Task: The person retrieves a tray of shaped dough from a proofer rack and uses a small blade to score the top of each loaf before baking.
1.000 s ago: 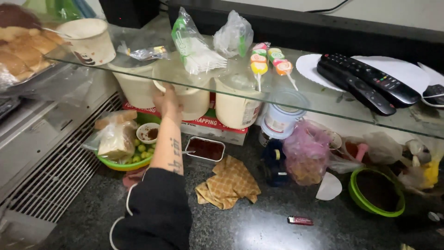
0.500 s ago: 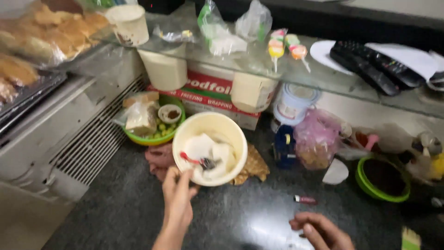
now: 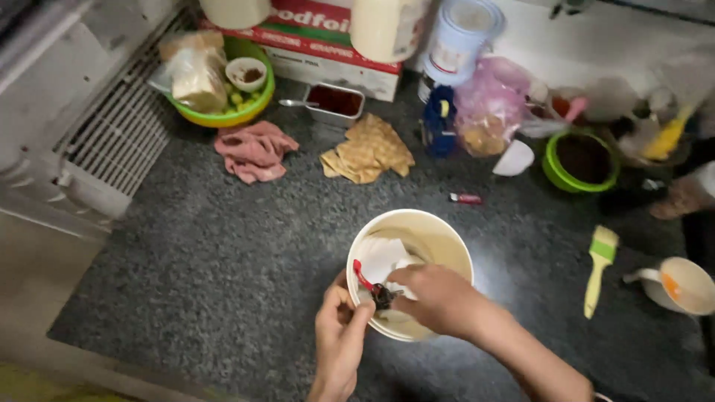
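- Dark speckled stone is making up the surface (image 3: 223,275), and a cream bowl (image 3: 439,238) is sitting on it near the front edge.
- The bowl's rim is being pinched by the left hand (image 3: 339,335), its grip closed on it.
- White paper (image 3: 381,257) inside the bowl is being pressed by the right hand (image 3: 436,298); whether its grip is clamped cannot be told.
- A red-handled tool (image 3: 363,275) is being kept between both hands.
- A pink cloth (image 3: 253,151) and a green brush (image 3: 599,268) are lying well apart from the bowl.

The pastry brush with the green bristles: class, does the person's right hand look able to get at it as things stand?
Probably yes. The pastry brush lies alone on bare counter to the right of the cream bowl, with nothing between, though the right hand is busy inside that bowl.
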